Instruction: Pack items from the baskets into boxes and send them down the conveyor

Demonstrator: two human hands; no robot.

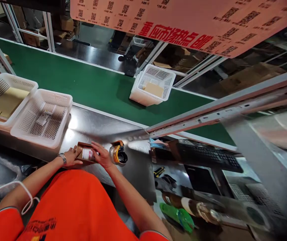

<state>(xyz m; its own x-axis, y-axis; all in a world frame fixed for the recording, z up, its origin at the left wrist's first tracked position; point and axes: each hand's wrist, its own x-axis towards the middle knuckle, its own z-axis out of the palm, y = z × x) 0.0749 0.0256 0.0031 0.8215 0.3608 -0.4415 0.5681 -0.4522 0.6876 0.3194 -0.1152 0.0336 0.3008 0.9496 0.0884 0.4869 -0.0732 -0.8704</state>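
Observation:
A small open cardboard box (pixel 81 146) sits on the metal table in front of me. Inside it lies a white item with red print (pixel 87 154), too small to read. My left hand (pixel 71 157), with a metal watch on its wrist, grips the box's left side. At the right end of the box, my right hand (pixel 102 155) has its fingers closed over the edge. Just right of that hand stands a tape dispenser (pixel 118 152) with a yellow and black body, apart from the box.
White perforated baskets (pixel 55 95) stand at the left, one holding a label slip (pixel 43 117). Stacked baskets (pixel 169 72) rest on the green conveyor (pixel 98 88). To the right are a keyboard (pixel 208 155), a yellow cutter (pixel 159 172) and tape rolls; a metal post crosses there.

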